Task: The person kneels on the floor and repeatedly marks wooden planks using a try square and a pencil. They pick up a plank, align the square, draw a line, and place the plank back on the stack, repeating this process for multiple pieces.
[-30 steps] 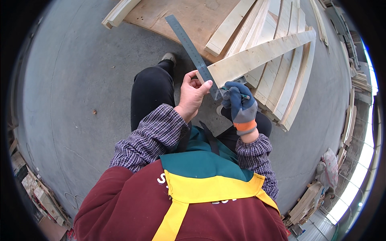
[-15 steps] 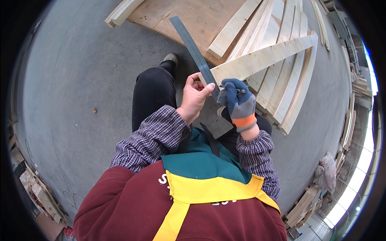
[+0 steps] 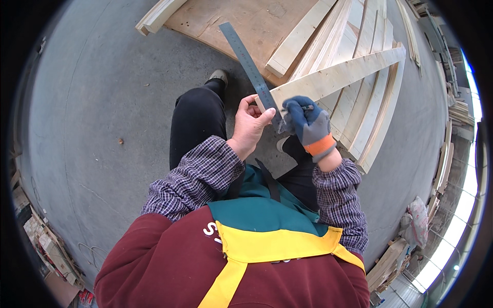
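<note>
Bare, my left hand (image 3: pixel 247 129) pinches a steel ruler (image 3: pixel 245 60) against the near end of a long pale wooden board (image 3: pixel 336 77). The ruler slants across that end, and its far part sticks out past the board to the upper left. My right hand (image 3: pixel 312 126), in a blue-grey work glove with an orange cuff, is closed around a thin dark pencil (image 3: pixel 308 108). It is just beside the board's end and the ruler's lower tip. The pencil's point is hidden by the gloved fingers.
Several long timber strips (image 3: pixel 354 115) lie fanned out under and beyond the board. A plywood sheet (image 3: pixel 221 25) lies ahead, with another timber piece (image 3: pixel 160 14) on its far left. Stacked wood (image 3: pixel 387 264) and a pale sack (image 3: pixel 417 220) are at the right.
My right hand has turned slightly and its wrist has swung a little to the right, with the pencil still held. The ruler and left hand have barely shifted.
</note>
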### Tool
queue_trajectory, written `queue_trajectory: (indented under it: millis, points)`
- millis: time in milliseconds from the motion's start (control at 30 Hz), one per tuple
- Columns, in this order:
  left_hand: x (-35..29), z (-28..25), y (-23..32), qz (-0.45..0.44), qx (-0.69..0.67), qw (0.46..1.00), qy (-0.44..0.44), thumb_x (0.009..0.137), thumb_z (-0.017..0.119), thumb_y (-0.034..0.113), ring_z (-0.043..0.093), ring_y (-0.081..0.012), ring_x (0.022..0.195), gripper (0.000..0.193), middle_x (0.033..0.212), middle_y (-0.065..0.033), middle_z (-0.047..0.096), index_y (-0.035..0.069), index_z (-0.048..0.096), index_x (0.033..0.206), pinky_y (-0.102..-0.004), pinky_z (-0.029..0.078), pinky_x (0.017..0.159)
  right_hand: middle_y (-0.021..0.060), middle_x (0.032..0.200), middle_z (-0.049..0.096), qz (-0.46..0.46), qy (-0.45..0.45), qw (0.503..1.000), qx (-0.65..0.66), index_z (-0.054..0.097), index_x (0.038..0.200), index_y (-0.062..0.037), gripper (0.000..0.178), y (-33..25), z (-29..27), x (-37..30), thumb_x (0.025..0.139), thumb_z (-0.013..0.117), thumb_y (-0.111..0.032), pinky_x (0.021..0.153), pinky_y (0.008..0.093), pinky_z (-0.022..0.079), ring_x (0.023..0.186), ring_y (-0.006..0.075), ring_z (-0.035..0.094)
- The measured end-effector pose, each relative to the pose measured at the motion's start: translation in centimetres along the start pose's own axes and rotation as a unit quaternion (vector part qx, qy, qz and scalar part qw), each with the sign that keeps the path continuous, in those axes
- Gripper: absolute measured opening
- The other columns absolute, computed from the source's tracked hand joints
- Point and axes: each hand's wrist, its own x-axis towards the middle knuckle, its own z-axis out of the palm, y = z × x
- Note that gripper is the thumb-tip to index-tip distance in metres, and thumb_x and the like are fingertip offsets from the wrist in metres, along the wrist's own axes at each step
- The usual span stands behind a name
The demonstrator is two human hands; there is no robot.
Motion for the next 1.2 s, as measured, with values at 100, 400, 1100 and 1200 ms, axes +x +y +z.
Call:
queue_trajectory:
  millis: [100,400,1100,1200]
  points:
    - [0.0,0.1,0.0,-0.003,0.003,1.0,0.007,0.083,0.074,0.009,0.06,-0.0117,0.085,0.051,0.095,-0.0049,0.062,0.004,0.043,0.124,-0.0275,0.052,0.076,0.0028,0.072,0.063,0.022,-0.01,1.0,0.008,0.067,0.1,-0.0023,0.018,-0.2,-0.9,-0.9,0.096,0.058,-0.017,0.048,0.0219,0.046,0.058,0.0085,0.059]
    - [0.1,-0.2,-0.6,0.006,0.032,0.999,0.003,0.084,0.073,0.01,0.057,-0.0092,0.079,0.053,0.093,-0.0032,0.061,0.005,0.042,0.126,-0.0251,0.049,0.071,0.0019,0.081,0.064,-0.036,0.058,0.996,0.055,0.066,0.103,-0.0027,0.015,1.0,2.7,4.0,0.096,0.06,-0.015,0.06,0.0215,0.049,0.072,0.0082,0.061]
    - [-0.4,-0.3,0.5,-0.066,0.01,0.994,-0.081,0.097,0.055,0.045,0.062,-0.0183,0.094,0.039,0.11,-0.0034,0.062,0.017,0.049,0.122,-0.0363,0.05,0.082,0.0061,0.103,0.062,-0.017,0.46,0.764,0.453,0.055,0.118,-0.0026,0.038,10.6,3.2,2.9,0.083,0.068,0.004,0.081,0.0264,0.051,0.093,0.0143,0.059]
    - [-0.2,-0.4,0.9,-0.105,-0.01,0.992,-0.063,0.097,0.055,0.045,0.06,-0.0221,0.1,0.042,0.113,-0.0069,0.061,0.014,0.049,0.123,-0.0386,0.051,0.083,0.0018,0.101,0.062,-0.106,0.49,0.662,0.558,0.059,0.113,-0.0074,0.032,10.3,-2.4,0.2,0.084,0.067,0.004,0.08,0.0267,0.051,0.09,0.0132,0.059]
